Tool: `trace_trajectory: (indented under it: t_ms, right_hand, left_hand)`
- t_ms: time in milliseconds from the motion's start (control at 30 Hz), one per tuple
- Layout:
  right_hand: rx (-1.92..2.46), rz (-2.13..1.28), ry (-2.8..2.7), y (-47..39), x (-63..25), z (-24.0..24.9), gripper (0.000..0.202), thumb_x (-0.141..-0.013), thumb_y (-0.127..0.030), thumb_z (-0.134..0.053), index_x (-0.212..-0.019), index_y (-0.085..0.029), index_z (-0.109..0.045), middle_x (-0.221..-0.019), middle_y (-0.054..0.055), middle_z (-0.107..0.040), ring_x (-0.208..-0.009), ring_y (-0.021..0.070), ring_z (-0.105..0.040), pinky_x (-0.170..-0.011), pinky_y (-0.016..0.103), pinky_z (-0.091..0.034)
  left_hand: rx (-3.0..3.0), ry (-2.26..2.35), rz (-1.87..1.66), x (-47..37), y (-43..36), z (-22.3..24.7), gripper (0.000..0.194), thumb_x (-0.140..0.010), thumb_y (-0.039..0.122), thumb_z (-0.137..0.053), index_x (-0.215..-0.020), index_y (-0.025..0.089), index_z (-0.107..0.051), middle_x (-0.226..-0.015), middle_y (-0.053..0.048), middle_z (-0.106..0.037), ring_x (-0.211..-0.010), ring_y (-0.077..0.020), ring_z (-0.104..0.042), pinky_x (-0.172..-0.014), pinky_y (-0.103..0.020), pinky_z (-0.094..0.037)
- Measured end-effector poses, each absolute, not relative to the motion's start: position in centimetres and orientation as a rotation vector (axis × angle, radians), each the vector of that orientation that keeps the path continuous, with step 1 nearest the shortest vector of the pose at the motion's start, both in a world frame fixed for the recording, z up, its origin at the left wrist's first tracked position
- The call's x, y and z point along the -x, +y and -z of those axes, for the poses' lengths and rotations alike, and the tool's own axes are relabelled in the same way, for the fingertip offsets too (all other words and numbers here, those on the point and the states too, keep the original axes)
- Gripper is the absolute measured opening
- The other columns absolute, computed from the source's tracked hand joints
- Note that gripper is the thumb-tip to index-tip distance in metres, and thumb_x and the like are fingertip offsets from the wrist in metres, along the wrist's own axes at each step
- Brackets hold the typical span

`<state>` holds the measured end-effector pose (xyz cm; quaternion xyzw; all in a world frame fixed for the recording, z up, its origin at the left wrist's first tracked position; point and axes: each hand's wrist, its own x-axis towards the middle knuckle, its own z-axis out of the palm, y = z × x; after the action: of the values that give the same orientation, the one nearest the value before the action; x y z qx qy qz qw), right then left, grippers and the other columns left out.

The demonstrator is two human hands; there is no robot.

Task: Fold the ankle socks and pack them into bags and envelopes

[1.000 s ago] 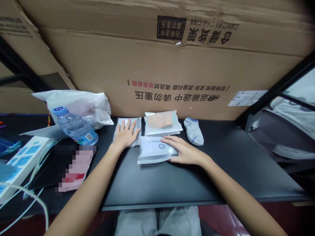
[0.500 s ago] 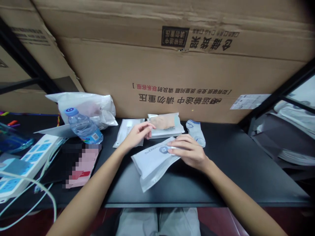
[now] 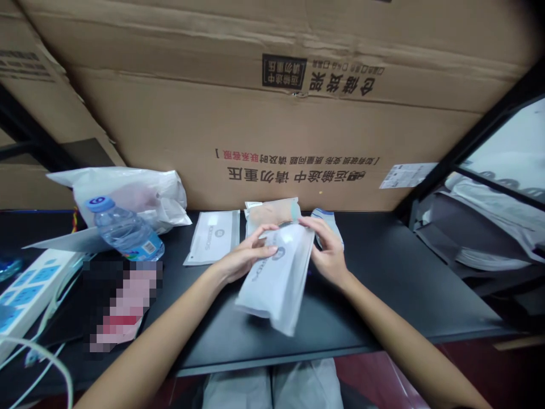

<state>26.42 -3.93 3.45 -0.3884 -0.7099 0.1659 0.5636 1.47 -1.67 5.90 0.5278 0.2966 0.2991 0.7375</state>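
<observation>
A frosted white pouch (image 3: 279, 278) with a dark round logo is held up above the black tabletop, its far end between both hands. My left hand (image 3: 244, 255) grips its left edge, thumb on top near the logo. At its upper right corner, my right hand (image 3: 328, 250) has its fingers closed round the edge. Just behind lies a pouch (image 3: 272, 213) with tan contents, partly covered by the held one. Another flat white pouch (image 3: 215, 237) rests to the left. A light grey-blue sock (image 3: 330, 218) is partly hidden behind my right hand.
A water bottle (image 3: 128, 233) leans by a white plastic bag (image 3: 157, 193) at the left. Nearer are a white power strip (image 3: 29, 289), cables and a pixelated pink item (image 3: 128, 307). A large cardboard box (image 3: 255, 125) stands along the back; a black metal frame is at the right.
My left hand has come down onto the pouch and grips it. The pouch has turned to a steeper angle, and my right hand has shifted to its upper right corner. The view has shifted slightly.
</observation>
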Motion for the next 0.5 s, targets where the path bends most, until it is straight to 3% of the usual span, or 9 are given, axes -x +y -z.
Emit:
trace_trajectory:
  t_ms: [67, 167, 333, 400, 500]
  right_hand:
    - [1.055, -0.723, -1.493, -3.3, -26.5, -3.4, 0.055, -0.102, -0.058, -0.058, -0.146, -0.025, -0.063, -0.137, 0.014, -0.071, -0.12, 0.0296, -0.07, -0.101, 0.046, -0.059]
    - [1.112, -1.202, -1.359, -2.6, -26.5, -2.9, 0.068, -0.101, -0.074, -0.046, -0.129, -0.018, -0.073, -0.108, 0.013, -0.079, -0.096, 0.0275, -0.075, -0.083, 0.04, -0.062]
    - [1.153, -1.212, -1.393, -2.8, -26.1, -2.7, 0.048, -0.088, -0.065, -0.075, -0.093, -0.017, -0.076, -0.086, 0.004, -0.074, -0.073, 0.0185, -0.064, -0.066, 0.029, -0.05]
    - [1.143, -1.253, -1.412, -3.0, -25.9, -3.1, 0.049, -0.088, -0.065, -0.074, -0.089, -0.016, -0.074, -0.081, 0.003, -0.07, -0.069, 0.0165, -0.059, -0.063, 0.028, -0.046]
    - [1.107, -1.353, -1.489, -3.5, -25.5, -3.6, 0.049, -0.09, -0.065, -0.072, -0.091, -0.016, -0.072, -0.08, 0.002, -0.067, -0.069, 0.0155, -0.056, -0.063, 0.027, -0.044]
  left_hand:
    - [-1.174, 0.733, -0.84, -1.5, -1.2, -5.7, 0.073, -0.072, 0.039, -0.094, -0.128, 0.029, -0.049, -0.11, -0.002, -0.068, -0.092, -0.0187, -0.07, -0.082, -0.03, -0.056]
    - [-1.301, 0.871, -0.983, -1.6, -0.6, -5.4, 0.065, -0.071, 0.042, -0.094, -0.115, 0.026, -0.049, -0.103, -0.001, -0.067, -0.086, -0.0181, -0.069, -0.076, -0.029, -0.056]
    - [-1.517, 0.967, -0.938, -1.1, -0.3, -5.8, 0.037, -0.09, 0.055, -0.073, -0.099, 0.022, -0.058, -0.091, 0.0, -0.064, -0.08, -0.0168, -0.063, -0.068, -0.027, -0.052]
    - [-1.626, 1.031, -0.958, -0.9, -0.2, -6.2, 0.035, -0.098, 0.056, -0.06, -0.098, 0.021, -0.065, -0.092, -0.002, -0.065, -0.086, -0.019, -0.062, -0.073, -0.029, -0.052]
    - [-1.799, 1.109, -1.009, -0.5, 0.1, -6.6, 0.033, -0.097, 0.052, -0.061, -0.105, 0.021, -0.071, -0.105, -0.006, -0.069, -0.097, -0.023, -0.063, -0.082, -0.033, -0.052]
